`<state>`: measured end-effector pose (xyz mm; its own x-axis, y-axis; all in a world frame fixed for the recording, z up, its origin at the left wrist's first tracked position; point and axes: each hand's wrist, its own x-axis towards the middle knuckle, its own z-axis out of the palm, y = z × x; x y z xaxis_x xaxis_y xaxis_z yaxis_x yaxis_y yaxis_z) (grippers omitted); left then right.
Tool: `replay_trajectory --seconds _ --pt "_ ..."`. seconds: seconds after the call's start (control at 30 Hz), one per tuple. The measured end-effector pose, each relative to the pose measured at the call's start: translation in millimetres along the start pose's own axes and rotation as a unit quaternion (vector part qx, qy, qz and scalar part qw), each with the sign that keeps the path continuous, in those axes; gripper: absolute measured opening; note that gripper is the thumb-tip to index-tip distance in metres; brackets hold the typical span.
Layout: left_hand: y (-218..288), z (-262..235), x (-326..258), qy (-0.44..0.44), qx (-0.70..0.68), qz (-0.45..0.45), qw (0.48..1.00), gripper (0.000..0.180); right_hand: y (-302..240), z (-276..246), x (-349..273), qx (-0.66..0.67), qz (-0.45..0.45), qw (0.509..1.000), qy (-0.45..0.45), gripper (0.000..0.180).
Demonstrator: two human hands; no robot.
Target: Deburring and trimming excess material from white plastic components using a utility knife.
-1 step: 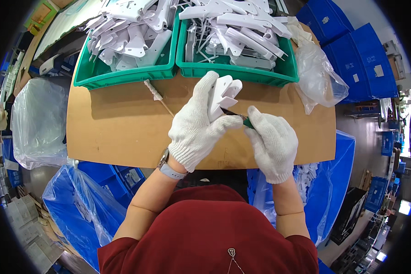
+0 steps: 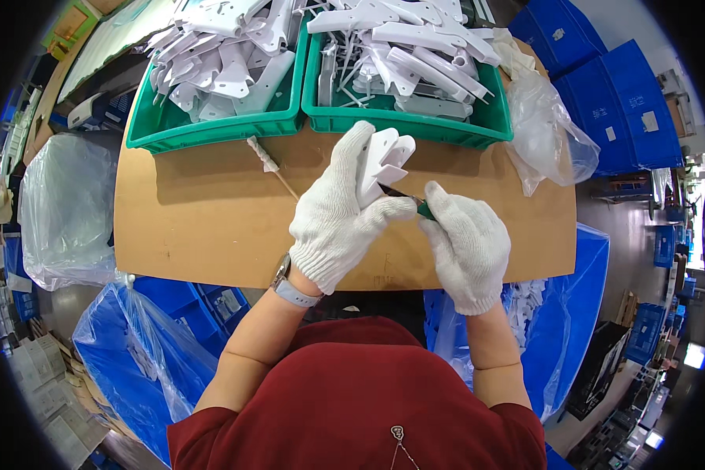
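Note:
In white knit gloves, both my hands meet over the middle of the table. My left hand is closed around a white moulded plastic part, which juts up between the thumb and fingers. My right hand grips a small knife by its green handle. Its thin dark blade reaches left to the lower edge of the white part, beside my left fingers. Most of the handle is hidden in the right glove. Behind my left hand, a thin stick with a white wrapped end lies on the table.
Two green bins heaped with white plastic parts stand along the far side of the brown table. A clear plastic bag lies at the right. Blue bins with plastic liners flank me below the near edge.

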<state>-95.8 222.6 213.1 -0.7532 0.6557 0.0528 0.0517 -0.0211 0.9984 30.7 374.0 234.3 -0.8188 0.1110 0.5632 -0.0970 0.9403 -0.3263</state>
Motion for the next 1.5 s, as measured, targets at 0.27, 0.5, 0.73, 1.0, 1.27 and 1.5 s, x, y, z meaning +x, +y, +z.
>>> replay_trajectory --seconds 0.27,0.5,0.73,1.0,1.27,1.5 --pt "-9 2 6 0.028 -0.014 -0.028 0.999 0.093 1 12 -2 -0.011 0.007 1.000 0.024 0.057" --pt "-26 -5 11 0.024 0.201 -0.038 0.979 0.088 61 41 8 0.028 0.044 0.993 0.103 0.047" --pt "-54 22 -12 -0.036 0.533 0.104 0.839 0.065 132 58 88 -0.203 0.087 0.975 0.038 0.044" --pt "-13 -11 -1 0.080 0.435 0.219 0.870 0.064 113 19 96 -0.124 0.085 0.989 0.007 0.030" --pt "44 -28 12 -0.216 0.221 -0.080 0.948 0.097 24 -19 61 0.143 -0.095 0.976 -0.131 0.036" --pt "16 -18 0 -0.201 -0.310 -0.212 0.905 0.093 10 -33 22 0.335 0.224 0.915 -0.029 0.053"
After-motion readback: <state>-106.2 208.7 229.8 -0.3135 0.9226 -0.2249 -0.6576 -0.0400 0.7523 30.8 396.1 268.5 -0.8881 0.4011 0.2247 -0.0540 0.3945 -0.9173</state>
